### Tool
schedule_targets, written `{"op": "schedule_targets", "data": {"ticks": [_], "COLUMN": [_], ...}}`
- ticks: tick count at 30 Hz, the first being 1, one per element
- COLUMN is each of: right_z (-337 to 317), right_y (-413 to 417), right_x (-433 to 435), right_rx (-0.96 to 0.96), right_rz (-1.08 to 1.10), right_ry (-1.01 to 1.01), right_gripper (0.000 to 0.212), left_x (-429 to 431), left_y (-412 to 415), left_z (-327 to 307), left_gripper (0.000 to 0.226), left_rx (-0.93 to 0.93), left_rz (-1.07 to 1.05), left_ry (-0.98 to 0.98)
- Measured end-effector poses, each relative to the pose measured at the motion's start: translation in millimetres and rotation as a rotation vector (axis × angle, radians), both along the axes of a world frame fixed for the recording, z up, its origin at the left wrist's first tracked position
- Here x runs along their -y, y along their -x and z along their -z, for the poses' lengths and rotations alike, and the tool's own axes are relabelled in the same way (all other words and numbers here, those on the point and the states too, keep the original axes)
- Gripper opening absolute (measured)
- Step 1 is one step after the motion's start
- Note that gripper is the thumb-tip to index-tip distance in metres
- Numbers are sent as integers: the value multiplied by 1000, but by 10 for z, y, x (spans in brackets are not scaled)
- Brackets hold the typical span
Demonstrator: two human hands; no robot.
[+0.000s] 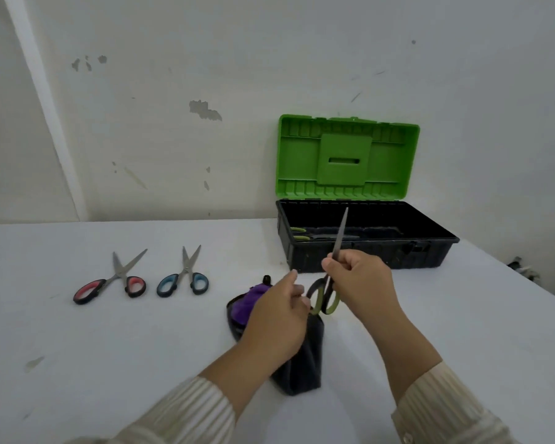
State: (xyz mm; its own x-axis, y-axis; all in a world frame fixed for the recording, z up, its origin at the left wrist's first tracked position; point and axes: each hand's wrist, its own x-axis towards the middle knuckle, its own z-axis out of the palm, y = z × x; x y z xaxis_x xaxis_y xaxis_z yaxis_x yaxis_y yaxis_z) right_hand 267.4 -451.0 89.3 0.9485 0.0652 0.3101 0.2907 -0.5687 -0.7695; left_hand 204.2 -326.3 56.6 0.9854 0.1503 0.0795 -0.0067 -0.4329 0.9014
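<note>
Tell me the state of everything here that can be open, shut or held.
Toolbox: lid open.
Green scissors: blades shut, pointing up, held by the right hand.
Red scissors: blades open, on the table.
Blue scissors: blades open, on the table.
Dark pouch: mouth open, purple cloth showing.
Left hand: above pouch, grip unclear.

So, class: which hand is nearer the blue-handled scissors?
Left. The left hand is right of the blue-handled scissors; the right hand lies farther right, holding green-handled scissors.
</note>
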Motion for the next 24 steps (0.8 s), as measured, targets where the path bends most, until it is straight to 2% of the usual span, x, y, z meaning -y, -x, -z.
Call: {"op": "schedule_targets", "data": {"ticks": [3, 6, 8, 10, 13, 16, 20, 24], "right_z": [90, 86, -24, -203, -517, -661, -481, -197], "right_y": [-163, -309, -440, -625, -997, -1493, -2145, -2639], "right_x": [340, 595, 720, 814, 859, 815, 812, 847], "right_rx": [-25, -38, 3, 95, 237, 288, 199, 100], "right_rz": [65, 74, 78, 72, 38, 5, -62, -122], "right_ry": [173, 254, 320, 422, 650, 883, 1117, 1211], "right_gripper": [17, 17, 18, 20, 21, 25, 23, 18], "left_x": [375, 660, 782, 849, 877, 868, 865, 875], "left_y": [-311, -571, -716, -864, -1060, -1189, -1267, -1315], "left_z": [96, 219, 297, 374, 470, 550, 622, 662], "left_gripper": [57, 58, 56, 51, 52, 54, 52, 52], "left_rx": [-127, -259, -252, -189, -115, -32, 27, 51], "left_rz": [136, 287, 357, 351, 310, 249, 151, 93], "left_ry": [-228, -468, -653, -757, -767, -769, -750, -752]}}
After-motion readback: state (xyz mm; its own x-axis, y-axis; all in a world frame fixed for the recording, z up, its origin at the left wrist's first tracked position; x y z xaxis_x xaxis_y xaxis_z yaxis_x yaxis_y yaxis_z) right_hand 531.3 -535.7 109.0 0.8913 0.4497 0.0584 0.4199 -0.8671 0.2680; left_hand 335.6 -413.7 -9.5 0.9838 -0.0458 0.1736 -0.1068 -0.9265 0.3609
